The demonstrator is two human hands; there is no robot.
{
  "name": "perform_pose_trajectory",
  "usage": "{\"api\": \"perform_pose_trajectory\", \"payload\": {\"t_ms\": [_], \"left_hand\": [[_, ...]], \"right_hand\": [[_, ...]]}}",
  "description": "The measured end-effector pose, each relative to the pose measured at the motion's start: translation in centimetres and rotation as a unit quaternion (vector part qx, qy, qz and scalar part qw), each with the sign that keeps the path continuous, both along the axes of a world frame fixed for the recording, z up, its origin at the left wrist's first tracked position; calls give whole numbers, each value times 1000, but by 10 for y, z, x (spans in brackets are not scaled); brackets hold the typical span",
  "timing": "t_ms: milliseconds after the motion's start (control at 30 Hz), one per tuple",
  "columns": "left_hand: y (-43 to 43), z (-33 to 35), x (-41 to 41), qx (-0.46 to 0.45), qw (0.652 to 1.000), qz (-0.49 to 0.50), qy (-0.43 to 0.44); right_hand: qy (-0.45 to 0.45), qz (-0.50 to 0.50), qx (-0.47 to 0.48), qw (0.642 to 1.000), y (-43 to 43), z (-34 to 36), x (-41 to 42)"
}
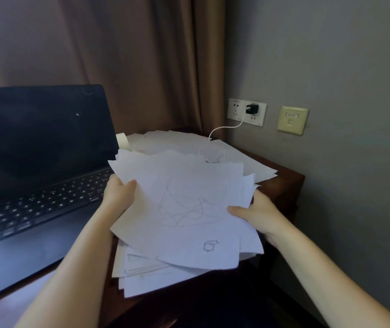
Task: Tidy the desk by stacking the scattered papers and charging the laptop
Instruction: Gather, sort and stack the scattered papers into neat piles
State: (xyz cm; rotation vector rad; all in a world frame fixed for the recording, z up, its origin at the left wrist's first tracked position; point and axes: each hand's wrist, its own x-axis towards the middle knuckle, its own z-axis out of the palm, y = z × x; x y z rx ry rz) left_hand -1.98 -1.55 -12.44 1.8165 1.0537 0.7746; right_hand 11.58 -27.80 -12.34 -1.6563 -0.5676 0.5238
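I hold an untidy bundle of white papers [179, 209] above the desk, its top sheet scribbled with pencil lines. My left hand [119, 195] grips the bundle's left edge, thumb on top. My right hand [256, 213] grips the right edge, thumb on top as well. More loose sheets [177, 140] lie on the desk behind the bundle. The open black laptop [35, 166] stands at the left with a dark screen. A black charger [252, 108] sits in the wall socket, and its white cable [215, 131] runs down onto the sheets.
The dark wooden desk [288, 178] ends near the grey wall at the right. A roll of tape [123, 140] stands behind the laptop's right edge. Brown curtains [118, 55] hang behind the desk. A beige network plate [292, 119] is on the wall.
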Motion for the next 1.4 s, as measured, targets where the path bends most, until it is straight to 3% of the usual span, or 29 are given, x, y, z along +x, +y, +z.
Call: {"api": "perform_pose_trajectory", "payload": {"t_ms": [333,633,767,967,1233,1400], "left_hand": [[-5,-2,2,21,999,35,-6],[0,-1,0,16,1000,5,15],[1,-2,1,11,1000,5,20],[-3,-1,3,-17,1000,19,-3],[-4,-4,4,-19,1000,13,-19],[-14,1,4,-30,998,30,-48]], "right_hand": [[-140,-37,-147,978,-26,11,5],[-311,-58,-240,918,-5,45,50],[-324,-3,-262,909,43,52,71],[-335,97,-355,867,92,41,77],[-377,40,-415,827,72,39,65],[-355,36,-353,865,50,36,36]]}}
